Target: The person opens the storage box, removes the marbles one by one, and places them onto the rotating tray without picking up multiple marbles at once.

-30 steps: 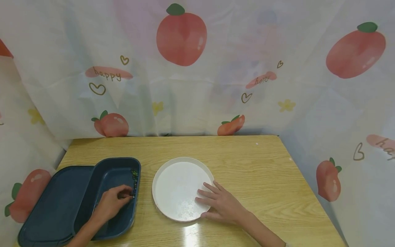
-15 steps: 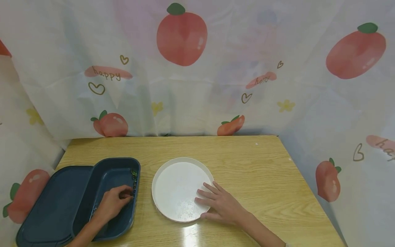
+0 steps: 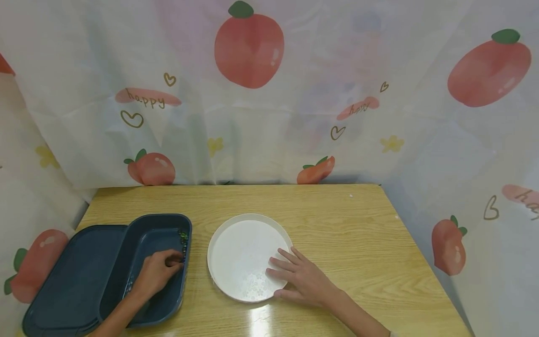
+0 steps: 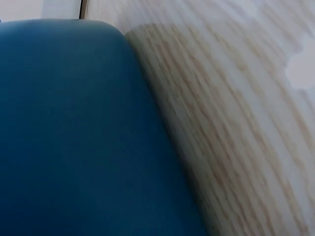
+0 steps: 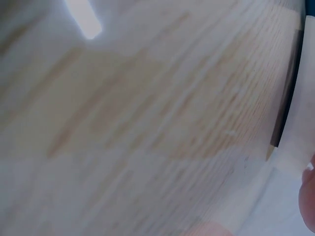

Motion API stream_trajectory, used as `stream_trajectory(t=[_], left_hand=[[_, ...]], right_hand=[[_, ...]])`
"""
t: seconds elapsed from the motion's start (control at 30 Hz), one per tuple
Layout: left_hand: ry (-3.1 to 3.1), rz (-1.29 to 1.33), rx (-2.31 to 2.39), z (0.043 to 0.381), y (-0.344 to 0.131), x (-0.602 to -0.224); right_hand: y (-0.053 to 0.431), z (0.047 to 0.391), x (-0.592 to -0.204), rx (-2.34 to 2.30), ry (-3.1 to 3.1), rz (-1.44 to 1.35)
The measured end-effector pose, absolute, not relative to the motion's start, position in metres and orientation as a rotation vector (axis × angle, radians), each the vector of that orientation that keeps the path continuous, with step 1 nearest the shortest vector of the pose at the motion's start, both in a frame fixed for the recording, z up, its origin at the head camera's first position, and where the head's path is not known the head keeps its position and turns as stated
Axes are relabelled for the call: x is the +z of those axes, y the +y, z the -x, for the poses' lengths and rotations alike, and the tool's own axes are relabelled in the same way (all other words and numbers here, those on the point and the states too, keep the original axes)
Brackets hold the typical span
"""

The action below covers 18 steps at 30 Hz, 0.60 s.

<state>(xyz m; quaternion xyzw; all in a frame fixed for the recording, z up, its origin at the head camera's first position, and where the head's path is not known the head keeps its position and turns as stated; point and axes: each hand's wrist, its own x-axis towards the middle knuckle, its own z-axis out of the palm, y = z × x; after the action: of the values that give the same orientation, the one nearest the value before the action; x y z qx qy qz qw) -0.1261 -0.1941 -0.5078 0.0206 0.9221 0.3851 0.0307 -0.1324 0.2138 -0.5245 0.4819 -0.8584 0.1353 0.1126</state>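
Observation:
In the head view my left hand (image 3: 156, 274) reaches into a deep dark blue tray (image 3: 147, 222), fingers and thumb bent and their tips right at its right wall. A line of small green and dark beads (image 3: 183, 237) runs along that wall. I cannot tell whether the fingertips pinch a bead. My right hand (image 3: 301, 276) lies spread over the right rim of a round white plate (image 3: 240, 252), fingers on the plate and thumb by its near edge. Small pale specks (image 3: 254, 289) show on the plate's near part.
A shallower dark blue tray or lid (image 3: 80, 271) adjoins the deep tray on the left. Both trays and the plate sit on a wood-grain table (image 3: 353, 234). A fruit-printed cloth (image 3: 269, 121) hangs behind and at both sides. Small bluish bits (image 3: 129, 283) lie by the left wrist.
The left hand has shifted slightly up and right along the tray's wall, its fingers slightly more raised. The right hand and the plate have stayed in place.

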Motion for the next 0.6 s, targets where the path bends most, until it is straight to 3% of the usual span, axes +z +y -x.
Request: stream_trajectory(t=[0.6], left_hand=[[2.841, -0.056, 1.165, 0.1209, -0.1951, -0.5062]], right_hand=[[0.2122, 0.1310, -0.5238, 0.370, -2.467, -1.403]])
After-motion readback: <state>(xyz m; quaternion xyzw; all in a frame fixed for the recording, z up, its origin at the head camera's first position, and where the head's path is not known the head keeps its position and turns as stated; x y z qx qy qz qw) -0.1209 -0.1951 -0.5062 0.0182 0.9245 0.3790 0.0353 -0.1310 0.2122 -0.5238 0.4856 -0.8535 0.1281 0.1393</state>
